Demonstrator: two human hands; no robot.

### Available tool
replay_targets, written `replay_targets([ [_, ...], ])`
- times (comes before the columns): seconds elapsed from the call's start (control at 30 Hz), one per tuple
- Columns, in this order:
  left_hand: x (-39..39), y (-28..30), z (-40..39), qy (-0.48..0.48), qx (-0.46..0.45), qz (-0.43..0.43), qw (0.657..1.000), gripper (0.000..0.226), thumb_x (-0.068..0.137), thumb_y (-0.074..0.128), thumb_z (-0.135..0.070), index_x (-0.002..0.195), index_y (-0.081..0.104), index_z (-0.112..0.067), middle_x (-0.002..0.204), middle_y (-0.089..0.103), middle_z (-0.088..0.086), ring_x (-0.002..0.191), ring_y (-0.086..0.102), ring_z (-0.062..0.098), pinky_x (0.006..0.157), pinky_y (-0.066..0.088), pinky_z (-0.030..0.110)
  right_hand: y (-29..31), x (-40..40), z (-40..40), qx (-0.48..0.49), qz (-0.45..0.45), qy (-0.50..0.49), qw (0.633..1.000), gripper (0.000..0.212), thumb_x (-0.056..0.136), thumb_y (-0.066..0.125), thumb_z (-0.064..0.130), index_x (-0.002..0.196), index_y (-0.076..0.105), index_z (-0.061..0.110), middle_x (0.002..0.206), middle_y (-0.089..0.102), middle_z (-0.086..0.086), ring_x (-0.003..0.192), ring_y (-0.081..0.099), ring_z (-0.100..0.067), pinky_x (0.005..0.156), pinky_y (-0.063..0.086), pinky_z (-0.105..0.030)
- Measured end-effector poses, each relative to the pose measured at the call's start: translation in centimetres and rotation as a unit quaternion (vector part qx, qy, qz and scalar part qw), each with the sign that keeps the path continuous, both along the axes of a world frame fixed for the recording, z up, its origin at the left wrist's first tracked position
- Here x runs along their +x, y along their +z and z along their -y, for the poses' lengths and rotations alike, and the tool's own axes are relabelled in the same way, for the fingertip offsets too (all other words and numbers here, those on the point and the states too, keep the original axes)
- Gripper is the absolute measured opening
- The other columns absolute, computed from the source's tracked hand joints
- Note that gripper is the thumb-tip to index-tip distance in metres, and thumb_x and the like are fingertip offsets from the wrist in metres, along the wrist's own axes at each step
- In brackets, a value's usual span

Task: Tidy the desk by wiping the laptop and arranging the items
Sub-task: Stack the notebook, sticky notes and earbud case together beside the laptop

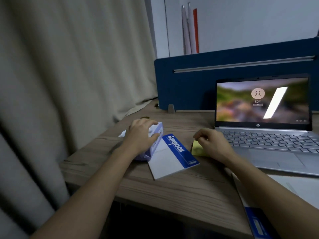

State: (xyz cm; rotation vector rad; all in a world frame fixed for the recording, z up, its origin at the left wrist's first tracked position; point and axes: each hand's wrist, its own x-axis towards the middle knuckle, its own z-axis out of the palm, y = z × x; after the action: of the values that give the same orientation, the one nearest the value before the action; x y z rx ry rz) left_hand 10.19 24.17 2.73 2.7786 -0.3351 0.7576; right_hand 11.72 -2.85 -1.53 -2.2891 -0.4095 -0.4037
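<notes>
1. L hand (pixel 141 133) has its grip wrapped over a lilac tissue pack (pixel 155 140), thumb on the near face, fingers over the top; white tissue pokes out. Prob. getting a wipe for the laptop.
2. R hand (pixel 212 144) hovers w/ fingers loosely curled, holding nothing, above a yellow sticky pad (pixel 198 149); touching or not, can't tell.
3. Laptop (pixel 269 135) sits open at the R, screen lit, keyboard bare. Wiping looks not yet begun.
4. Blue-white notebook (pixel 172 156) lies skewed between pack and sticky pad, its far corner touching or tucked under the pack; needs squaring.
5. Crumpled white scrap (pixel 122 133) lies just beyond the L wrist, near the tabletop (pixel 181 190) L edge by the curtain (pixel 69 75).
6. Room: bare wood in front of the notebook, towards the near edge. Blue divider (pixel 189 87) closes the back; little space L of the pack.
7. A 2nd blue-edged booklet (pixel 255 221) overhangs the near edge under the R forearm; could slip.
</notes>
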Motion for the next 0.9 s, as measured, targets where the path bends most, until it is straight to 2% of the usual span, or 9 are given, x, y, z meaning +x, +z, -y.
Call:
replay_targets([
  [0.17,-1.0,-0.7,-4.0,0.119,-0.123,-0.017,0.985,0.065,0.085,0.061,-0.052,0.141,0.043,-0.024,0.146,0.044,0.005,0.13,0.044,0.029,0.106,0.036,0.04,-0.4,0.1,-3.3,-0.036,0.007,0.023,0.999,0.022,0.093,0.051,0.015,0.105,0.069,0.018,0.107,0.07,0.002,0.092,0.062,-0.011,0.079,0.054,-0.032],
  [0.23,-0.7,-1.3,-4.8,0.157,-0.19,-0.059,0.967,0.078,0.084,0.06,-0.058,0.147,0.033,-0.019,0.151,0.037,0.011,0.134,0.041,0.031,0.106,0.035,0.04,-0.5,0.3,-3.9,-0.051,0.023,0.016,0.998,0.021,0.094,0.051,0.017,0.105,0.069,0.019,0.109,0.07,0.002,0.095,0.06,-0.012,0.081,0.053,-0.034],
  [0.3,-0.2,-1.9,-5.2,0.176,-0.274,-0.097,0.94,0.086,0.082,0.06,-0.061,0.146,0.028,-0.013,0.149,0.039,0.016,0.131,0.043,0.033,0.1,0.037,0.038,-0.6,0.5,-4.1,-0.068,0.035,0.014,0.997,0.019,0.094,0.052,0.019,0.104,0.068,0.021,0.109,0.069,0.004,0.097,0.059,-0.013,0.084,0.053,-0.036],
  [0.37,0.3,-2.4,-5.2,0.171,-0.332,-0.101,0.922,0.086,0.082,0.062,-0.059,0.144,0.028,-0.01,0.144,0.046,0.018,0.127,0.048,0.034,0.092,0.037,0.035,-0.8,0.6,-3.8,-0.082,0.044,0.014,0.996,0.018,0.094,0.052,0.018,0.103,0.068,0.022,0.107,0.069,0.005,0.098,0.058,-0.012,0.086,0.052,-0.036],
  [0.47,0.8,-2.5,-4.8,0.14,-0.349,-0.027,0.926,0.073,0.084,0.069,-0.044,0.139,0.037,-0.009,0.137,0.053,0.016,0.122,0.051,0.032,0.086,0.035,0.028,-1.1,0.7,-2.7,-0.077,0.043,0.009,0.996,0.019,0.092,0.052,0.014,0.1,0.068,0.02,0.103,0.069,0.006,0.096,0.059,-0.013,0.084,0.052,-0.036],
  [0.6,0.6,-1.9,-4.7,0.071,-0.323,0.048,0.942,0.061,0.085,0.071,-0.026,0.138,0.043,-0.015,0.137,0.051,0.007,0.121,0.05,0.024,0.09,0.034,0.023,-1.2,0.8,-2.0,-0.077,0.032,-0.013,0.996,0.022,0.091,0.051,0.015,0.102,0.069,0.019,0.102,0.069,0.007,0.099,0.058,-0.015,0.086,0.052,-0.041],
  [0.73,0.2,-1.8,-3.4,-0.025,-0.259,0.027,0.965,0.061,0.086,0.068,-0.021,0.14,0.04,-0.024,0.141,0.049,-0.003,0.125,0.047,0.016,0.097,0.034,0.021,-1.3,0.7,-2.1,-0.072,0.027,-0.007,0.997,0.022,0.092,0.051,0.017,0.104,0.069,0.02,0.104,0.069,0.006,0.099,0.059,-0.013,0.085,0.053,-0.04],
  [0.83,0.3,-2.2,-2.2,-0.029,-0.165,-0.031,0.985,0.059,0.09,0.06,-0.036,0.143,0.033,-0.036,0.14,0.052,-0.006,0.121,0.052,0.019,0.094,0.044,0.033,-1.2,0.5,-1.8,-0.067,0.026,-0.01,0.997,0.021,0.091,0.051,0.017,0.103,0.069,0.021,0.105,0.069,0.006,0.098,0.059,-0.013,0.085,0.052,-0.04],
  [0.9,0.6,-2.6,-1.8,0.0,-0.078,-0.05,0.996,0.059,0.09,0.051,-0.052,0.145,0.034,-0.035,0.143,0.049,-0.007,0.126,0.048,0.019,0.1,0.043,0.042,-1.1,0.4,-1.4,-0.057,0.029,-0.018,0.998,0.021,0.09,0.052,0.016,0.1,0.069,0.022,0.102,0.069,0.006,0.099,0.059,-0.015,0.085,0.052,-0.041],
])
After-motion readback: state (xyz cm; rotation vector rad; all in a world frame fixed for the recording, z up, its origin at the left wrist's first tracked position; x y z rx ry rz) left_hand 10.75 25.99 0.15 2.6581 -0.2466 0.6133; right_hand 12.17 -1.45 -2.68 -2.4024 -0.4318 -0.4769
